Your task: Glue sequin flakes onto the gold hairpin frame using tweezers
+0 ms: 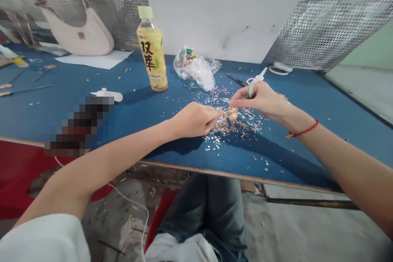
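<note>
My left hand (195, 119) rests on the blue table (46, 106), fingers pinched together at a small glittery piece (232, 113) held between both hands. My right hand (262, 98) is closed round a pale green and white glue applicator (255, 82) whose tip points up, and its fingers also touch the glittery piece. Scattered sequins (229, 125) lie under and around both hands. A red cord sits on my right wrist.
A yellow drink bottle (152, 51) stands behind my left hand. A clear plastic bag (196, 67) with coloured bits lies beside it. Farther left are a white glue bottle (108, 95), thin tools, white paper and a cream handbag (76, 28). Perforated metal panels stand at the back.
</note>
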`<state>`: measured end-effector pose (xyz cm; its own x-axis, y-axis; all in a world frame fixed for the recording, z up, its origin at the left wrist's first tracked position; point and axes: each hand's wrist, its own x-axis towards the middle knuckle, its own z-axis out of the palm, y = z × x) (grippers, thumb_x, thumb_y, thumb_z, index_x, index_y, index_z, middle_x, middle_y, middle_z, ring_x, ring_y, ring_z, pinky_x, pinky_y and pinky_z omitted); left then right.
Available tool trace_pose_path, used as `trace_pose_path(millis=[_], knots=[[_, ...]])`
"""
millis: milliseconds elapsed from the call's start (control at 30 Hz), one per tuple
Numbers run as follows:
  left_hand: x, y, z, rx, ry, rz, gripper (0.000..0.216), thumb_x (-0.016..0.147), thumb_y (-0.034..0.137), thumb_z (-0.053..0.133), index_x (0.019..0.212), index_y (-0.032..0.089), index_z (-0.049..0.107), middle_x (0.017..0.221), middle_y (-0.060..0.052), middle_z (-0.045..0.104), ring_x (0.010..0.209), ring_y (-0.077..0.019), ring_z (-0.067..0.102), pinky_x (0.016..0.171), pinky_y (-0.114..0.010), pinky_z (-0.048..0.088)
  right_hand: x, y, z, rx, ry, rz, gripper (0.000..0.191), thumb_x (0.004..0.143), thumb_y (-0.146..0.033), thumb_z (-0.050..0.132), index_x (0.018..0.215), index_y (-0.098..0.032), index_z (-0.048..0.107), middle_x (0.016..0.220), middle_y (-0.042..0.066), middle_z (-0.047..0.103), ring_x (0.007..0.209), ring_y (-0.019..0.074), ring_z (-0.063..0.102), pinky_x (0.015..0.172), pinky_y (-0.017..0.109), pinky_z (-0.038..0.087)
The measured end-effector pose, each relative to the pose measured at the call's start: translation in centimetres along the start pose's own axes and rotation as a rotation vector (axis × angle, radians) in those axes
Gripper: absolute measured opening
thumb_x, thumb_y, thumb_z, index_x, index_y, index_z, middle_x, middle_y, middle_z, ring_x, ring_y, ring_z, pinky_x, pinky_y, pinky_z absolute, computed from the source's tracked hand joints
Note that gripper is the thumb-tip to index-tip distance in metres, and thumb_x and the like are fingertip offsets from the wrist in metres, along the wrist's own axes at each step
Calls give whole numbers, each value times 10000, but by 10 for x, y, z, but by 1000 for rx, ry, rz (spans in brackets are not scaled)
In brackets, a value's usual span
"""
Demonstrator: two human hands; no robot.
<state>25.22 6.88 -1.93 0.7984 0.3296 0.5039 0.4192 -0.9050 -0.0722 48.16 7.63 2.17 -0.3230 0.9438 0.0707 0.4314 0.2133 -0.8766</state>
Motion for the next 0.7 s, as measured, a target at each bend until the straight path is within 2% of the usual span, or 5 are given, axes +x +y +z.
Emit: trace_pose_path(millis=[100, 233, 400, 533, 700], knots=[[1, -7, -2, -3, -15, -17, 285, 962, 151, 424, 931, 147, 707, 755, -42, 740, 690, -144, 692, 539, -269, 381, 7, 2, -1, 1, 0, -8, 208, 636, -385, 853, 600, -203, 758, 597, 40, 674, 570, 118, 517, 573, 330, 358], [1, -9, -1, -10, -23, -17, 313, 986, 178, 399, 1045, 177, 707, 831, -38, 760, 749, -135, 706, 598, -261, 432, 4, 6, -1, 79, 44, -6, 216, 657, -403, 834, 609, -207, 755, 492, -2, 569, 497, 88, 420, 513, 315, 282], [0, -11, 1, 9, -32, 29, 307, 985, 190, 419, 1082, 168, 710, 783, -44, 750, 700, -145, 693, 549, -278, 397, -3, 5, 3, 84, 20, -32, 173, 621, -357, 854, 627, -205, 771, 621, 53, 702, 563, 122, 546, 557, 327, 391], [1, -13, 2, 31, -63, 71, 309, 985, 181, 414, 1050, 151, 715, 780, -54, 746, 664, -147, 676, 523, -290, 363, -5, 8, 6, 28, 8, -37, 197, 640, -388, 848, 660, -205, 778, 597, 52, 703, 522, 117, 524, 529, 330, 387], [0, -14, 4, 56, -116, 83, 306, 971, 164, 418, 1072, 159, 707, 773, -38, 744, 652, -140, 671, 525, -291, 370, -5, 17, 6, 63, 13, -22, 208, 625, -414, 865, 669, -228, 782, 605, 44, 713, 532, 129, 552, 533, 330, 412]])
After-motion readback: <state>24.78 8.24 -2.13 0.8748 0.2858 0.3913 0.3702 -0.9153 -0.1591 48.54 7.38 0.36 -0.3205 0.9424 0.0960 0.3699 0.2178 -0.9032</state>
